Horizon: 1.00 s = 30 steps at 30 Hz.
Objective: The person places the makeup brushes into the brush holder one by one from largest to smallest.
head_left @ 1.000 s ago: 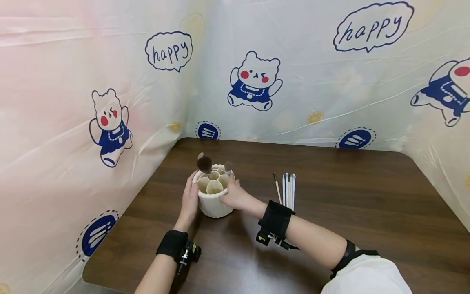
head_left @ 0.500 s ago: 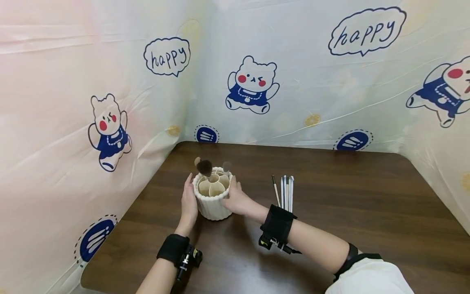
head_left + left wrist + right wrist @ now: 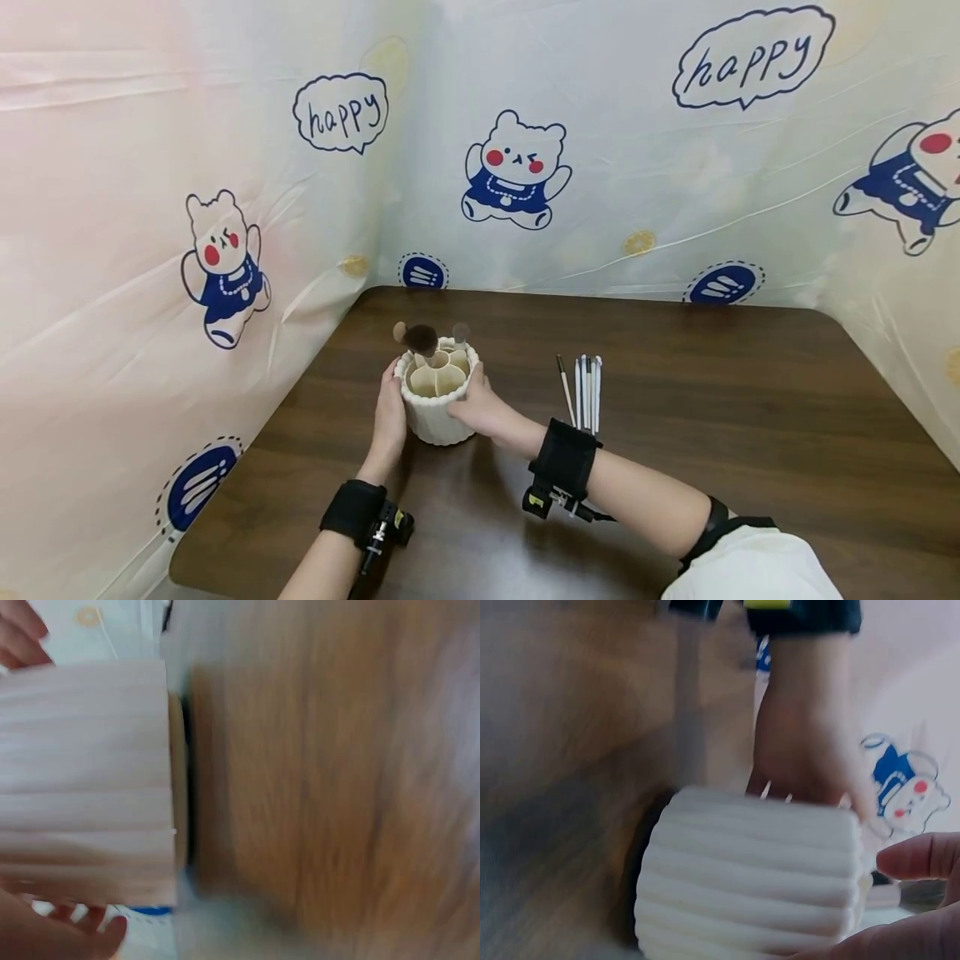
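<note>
A white ribbed brush holder point(image 3: 438, 421) stands upright at the table's left side, its inside split by petal-shaped dividers. Fluffy makeup brushes stick up at its back: a dark one point(image 3: 420, 340), a tan one point(image 3: 400, 332) and a greyish one point(image 3: 461, 333). My left hand point(image 3: 389, 421) grips the holder's left side. Opposite it, my right hand point(image 3: 482, 407) holds the right side, thumb toward the front. The left wrist view shows the ribbed wall point(image 3: 82, 780) between both hands, with a narrow beige base point(image 3: 178, 787) under it. Most right-hand fingers are hidden behind the holder.
Several thin white-handled brushes point(image 3: 588, 396) lie side by side right of the holder, partly behind my right wrist. A separate dark-tipped one point(image 3: 566, 387) lies slanted beside them. Printed cloth point(image 3: 600, 167) hangs behind the brown table point(image 3: 720, 400).
The brush heads and dividers have turned slightly counterclockwise seen from above; the tan brush has shifted left and nearer. Both hands stay on the holder, which keeps nearly the same place.
</note>
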### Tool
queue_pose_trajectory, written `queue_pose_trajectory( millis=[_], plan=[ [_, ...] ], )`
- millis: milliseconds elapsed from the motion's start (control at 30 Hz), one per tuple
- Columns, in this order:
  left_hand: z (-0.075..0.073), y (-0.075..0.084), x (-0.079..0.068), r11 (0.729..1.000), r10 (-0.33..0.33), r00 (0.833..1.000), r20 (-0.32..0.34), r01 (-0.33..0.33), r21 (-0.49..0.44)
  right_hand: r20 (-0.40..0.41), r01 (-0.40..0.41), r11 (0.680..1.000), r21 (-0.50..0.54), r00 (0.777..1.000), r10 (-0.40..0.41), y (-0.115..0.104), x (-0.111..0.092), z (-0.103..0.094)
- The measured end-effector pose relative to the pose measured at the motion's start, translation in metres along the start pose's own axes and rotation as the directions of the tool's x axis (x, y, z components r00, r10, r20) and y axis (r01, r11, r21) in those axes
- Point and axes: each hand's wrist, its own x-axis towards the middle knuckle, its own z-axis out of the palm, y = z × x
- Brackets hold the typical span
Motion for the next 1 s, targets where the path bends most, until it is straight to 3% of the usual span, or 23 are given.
queue_pose_trajectory(
  millis=[200,367,567,800,1000],
  plan=[
    [0.009,0.006,-0.007,0.998,-0.044,0.998,-0.044,0.046,0.048,-0.043,-0.004,1.0,-0.013,0.999,0.004,0.004,0.01,-0.013],
    [0.001,0.006,0.001,0.995,-0.019,1.0,0.021,0.017,0.094,-0.04,-0.028,1.0,-0.002,0.999,0.028,0.005,0.002,-0.009],
    [-0.003,0.003,0.006,0.994,-0.008,0.994,0.108,-0.004,0.108,-0.04,0.009,1.0,0.026,0.999,-0.008,0.004,-0.008,0.001],
    [-0.004,0.001,0.003,0.994,-0.035,0.994,0.106,0.023,0.106,-0.046,-0.03,0.999,0.021,0.998,0.031,0.001,-0.001,0.0],
    [-0.003,0.002,-0.003,0.993,-0.094,0.992,0.088,0.087,0.079,-0.065,-0.024,1.0,-0.004,0.998,0.023,0.002,0.008,-0.007]
  ],
)
